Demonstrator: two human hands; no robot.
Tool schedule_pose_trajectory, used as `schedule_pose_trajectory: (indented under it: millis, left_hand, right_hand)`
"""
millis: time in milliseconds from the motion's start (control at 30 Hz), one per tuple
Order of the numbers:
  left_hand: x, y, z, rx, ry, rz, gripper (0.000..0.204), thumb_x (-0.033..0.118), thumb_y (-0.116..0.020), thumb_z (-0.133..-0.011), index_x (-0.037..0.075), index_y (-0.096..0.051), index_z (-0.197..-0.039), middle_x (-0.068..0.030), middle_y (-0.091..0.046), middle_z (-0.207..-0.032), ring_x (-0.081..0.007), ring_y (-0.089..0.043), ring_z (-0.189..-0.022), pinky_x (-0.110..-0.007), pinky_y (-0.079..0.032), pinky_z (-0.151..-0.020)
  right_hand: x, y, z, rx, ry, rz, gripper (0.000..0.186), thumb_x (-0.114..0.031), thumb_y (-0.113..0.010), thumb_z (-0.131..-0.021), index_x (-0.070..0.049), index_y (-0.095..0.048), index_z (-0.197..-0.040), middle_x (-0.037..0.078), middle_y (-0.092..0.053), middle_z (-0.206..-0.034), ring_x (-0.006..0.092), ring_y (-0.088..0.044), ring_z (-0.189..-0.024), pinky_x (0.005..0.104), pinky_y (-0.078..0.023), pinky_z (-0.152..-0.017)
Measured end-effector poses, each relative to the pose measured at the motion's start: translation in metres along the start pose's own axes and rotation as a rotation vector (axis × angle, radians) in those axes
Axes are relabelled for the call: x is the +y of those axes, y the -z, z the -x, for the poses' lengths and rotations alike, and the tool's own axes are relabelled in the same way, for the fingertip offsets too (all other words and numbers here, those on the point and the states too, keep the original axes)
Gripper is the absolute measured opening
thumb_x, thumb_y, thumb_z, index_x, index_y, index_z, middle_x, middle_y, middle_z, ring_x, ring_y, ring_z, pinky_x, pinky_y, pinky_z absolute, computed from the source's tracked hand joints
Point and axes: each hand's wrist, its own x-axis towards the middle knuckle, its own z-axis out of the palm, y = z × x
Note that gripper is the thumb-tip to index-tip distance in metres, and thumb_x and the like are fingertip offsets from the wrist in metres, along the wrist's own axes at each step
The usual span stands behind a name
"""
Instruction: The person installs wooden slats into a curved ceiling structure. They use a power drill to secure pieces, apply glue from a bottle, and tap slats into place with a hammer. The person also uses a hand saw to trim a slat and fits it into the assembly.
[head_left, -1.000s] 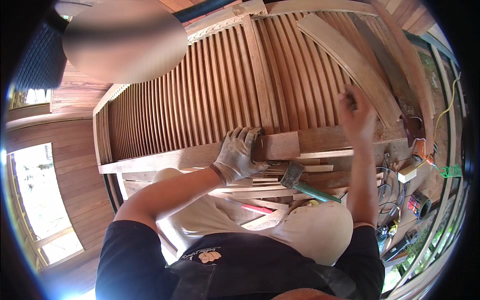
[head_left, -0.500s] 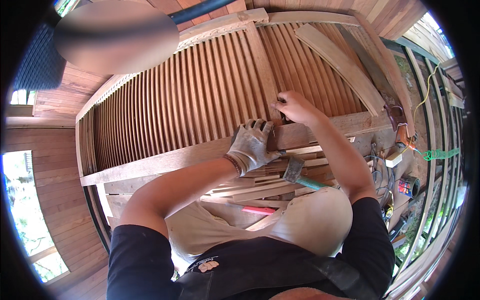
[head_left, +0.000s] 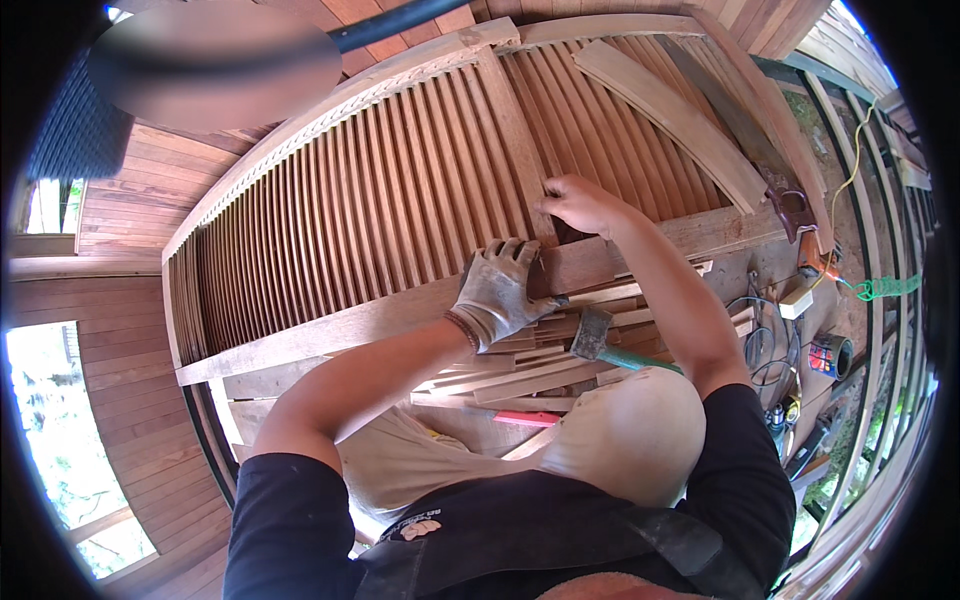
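A large louvered wooden panel (head_left: 385,190) with many slats lies in front of me. Its near rail (head_left: 310,325) runs across, and a cross stile (head_left: 516,145) meets it right of the middle. My left hand (head_left: 497,290), in a dirty grey work glove, is closed over the near rail beside this joint, thumb along the near side. Just beyond the rail, my bare right hand (head_left: 588,208) has its fingers pinched together by the stile. What they hold, if anything, is hidden. A mallet (head_left: 592,333) with a dark head and green handle lies just below my hands.
Wooden strips (head_left: 530,380) are piled before my knees, near a red tool (head_left: 527,418). A loose board (head_left: 670,120) and a handsaw (head_left: 793,213) rest on the panel's right end. Cables, a can (head_left: 830,355) and a green coiled hose (head_left: 888,287) lie to the right. Another person is at far left.
The view has shifted slightly. My left hand keeps its place on the rail; my right hand remains pinched by the stile, with only a slight shift.
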Motion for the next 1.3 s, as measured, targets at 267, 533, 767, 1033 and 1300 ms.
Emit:
schedule_pose_trajectory:
  millis: [267, 533, 767, 1033, 1300]
  left_hand:
    - [0.003, -0.004, 0.004, 0.011, 0.020, -0.016, 0.092, 0.063, -0.080, -0.074, 0.001, -0.056, -0.137, -0.0204, -0.058, -0.134, -0.0396, -0.052, -0.130, -0.050, -0.041, -0.113]
    - [0.008, -0.001, 0.008, -0.012, 0.053, 0.011, 0.092, 0.062, -0.080, -0.074, 0.003, -0.055, -0.140, -0.0220, -0.055, -0.141, -0.0421, -0.047, -0.137, -0.052, -0.037, -0.117]
    - [0.013, 0.008, 0.001, -0.023, 0.002, 0.044, 0.087, 0.054, -0.083, -0.072, 0.002, -0.056, -0.136, -0.0211, -0.057, -0.138, -0.0408, -0.049, -0.134, -0.051, -0.041, -0.113]
    - [0.027, 0.032, -0.035, 0.148, 0.070, 1.083, 0.067, 0.036, -0.079, -0.089, 0.003, -0.050, -0.140, -0.0150, -0.063, -0.122, -0.0267, -0.061, -0.117, -0.044, -0.051, -0.101]
    - [0.098, 0.057, -0.128, 0.223, 0.181, 1.415, 0.042, 0.025, -0.068, -0.099, 0.012, -0.053, -0.136, -0.0055, -0.064, -0.080, -0.0121, -0.057, -0.050, -0.024, -0.042, -0.036]
  right_hand:
    - [-0.006, 0.008, 0.010, -0.032, -0.029, -0.063, 0.040, -0.029, -0.068, -0.095, 0.008, -0.068, -0.110, 0.026, -0.071, -0.098, 0.0279, -0.069, -0.091, 0.0411, -0.050, -0.082]
    - [-0.011, 0.010, 0.025, 0.087, -0.084, -0.114, 0.035, -0.030, -0.067, -0.096, 0.001, -0.070, -0.111, 0.020, -0.072, -0.101, 0.0249, -0.067, -0.091, 0.0388, -0.050, -0.083]
    - [-0.012, 0.053, 0.071, 0.238, 0.032, -0.267, 0.022, -0.024, -0.065, -0.098, -0.003, -0.068, -0.103, 0.004, -0.062, -0.077, 0.0118, -0.061, -0.073, 0.0310, -0.047, -0.063]
    - [-0.004, 0.020, 0.163, 0.207, 0.147, -0.297, 0.023, -0.022, -0.065, -0.099, 0.001, -0.064, -0.101, 0.012, -0.067, -0.084, 0.0232, -0.067, -0.078, 0.0383, -0.052, -0.071]
    - [0.076, 0.140, 0.217, 1.023, -0.129, 0.563, 0.027, -0.023, -0.067, -0.090, -0.005, -0.066, -0.110, 0.019, -0.063, -0.123, 0.0387, -0.058, -0.121, 0.0499, -0.049, -0.100]
